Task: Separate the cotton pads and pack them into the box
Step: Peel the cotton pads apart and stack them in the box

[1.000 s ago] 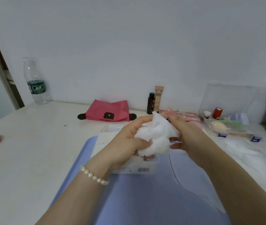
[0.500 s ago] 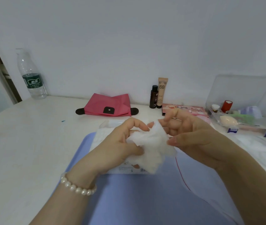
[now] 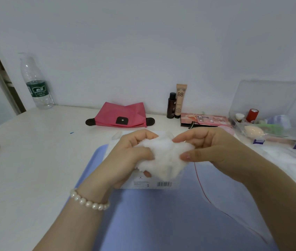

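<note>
While both hands work at it, the wad of cotton pads (image 3: 163,158) hangs in the air just above the box (image 3: 150,184), over the middle of the tabletop (image 3: 35,169) toward its near edge. The left hand (image 3: 127,160) wraps its curled fingers and thumb round the wad's left side, seemingly to anchor the bulk, while the right hand (image 3: 210,147) pinches the wad's right edge between thumb and forefinger, most likely to peel a single pad free. Holding the wad right over the box looks deliberate, so a loosened pad need only drop a short way; how many pads lie inside already cannot be told, since the hands and cotton cover the opening. The box rests on a blue mat (image 3: 161,223), which gives a clean working patch. Farther out along the far edge lie a pink pouch (image 3: 121,115), a dark bottle (image 3: 171,105) and a BB cream tube (image 3: 180,100). A clear organiser (image 3: 262,113) of small cosmetics stands toward the far right corner, and a water bottle (image 3: 36,84) toward the far left corner, well apart from the work.
</note>
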Action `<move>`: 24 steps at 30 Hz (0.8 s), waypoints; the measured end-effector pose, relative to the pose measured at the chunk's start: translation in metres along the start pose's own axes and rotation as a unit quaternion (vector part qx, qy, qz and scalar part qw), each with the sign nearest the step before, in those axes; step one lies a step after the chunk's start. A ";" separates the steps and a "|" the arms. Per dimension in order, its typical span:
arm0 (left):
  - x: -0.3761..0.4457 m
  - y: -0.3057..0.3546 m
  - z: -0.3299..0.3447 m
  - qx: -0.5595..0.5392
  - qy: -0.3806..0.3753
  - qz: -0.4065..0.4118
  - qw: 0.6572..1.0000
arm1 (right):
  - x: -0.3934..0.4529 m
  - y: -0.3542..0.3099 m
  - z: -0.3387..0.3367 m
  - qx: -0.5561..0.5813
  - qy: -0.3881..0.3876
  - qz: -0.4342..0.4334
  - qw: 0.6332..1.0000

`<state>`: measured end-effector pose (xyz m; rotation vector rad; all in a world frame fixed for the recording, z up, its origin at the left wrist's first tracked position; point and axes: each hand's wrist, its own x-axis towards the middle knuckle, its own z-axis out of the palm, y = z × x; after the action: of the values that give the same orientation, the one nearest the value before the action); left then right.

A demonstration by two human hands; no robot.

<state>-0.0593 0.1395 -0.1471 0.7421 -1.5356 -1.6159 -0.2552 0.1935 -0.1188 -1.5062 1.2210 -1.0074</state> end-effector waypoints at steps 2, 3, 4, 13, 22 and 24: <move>0.001 0.001 -0.001 -0.012 0.026 -0.003 1.000 | 0.001 0.000 -0.001 0.043 0.051 -0.039 0.997; 0.001 0.002 -0.002 -0.019 0.041 0.000 0.999 | 0.002 0.001 -0.002 0.059 0.094 -0.066 0.992; 0.002 0.002 -0.002 -0.028 0.058 0.005 0.998 | 0.003 0.001 -0.003 0.063 0.134 -0.094 0.984; 0.000 -0.002 0.016 -0.111 0.107 0.018 0.988 | 0.001 -0.004 0.008 0.099 0.156 -0.150 0.971; -0.002 -0.007 0.037 -0.139 0.089 0.010 0.986 | 0.005 0.000 0.020 -0.013 0.217 -0.103 0.971; -0.001 -0.009 0.036 -0.123 0.096 0.009 0.988 | 0.006 0.002 0.021 -0.024 0.237 -0.095 0.966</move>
<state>-0.0899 0.1599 -0.1528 0.7209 -1.1787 -1.6337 -0.2343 0.1912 -0.1253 -1.4862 1.4528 -1.5415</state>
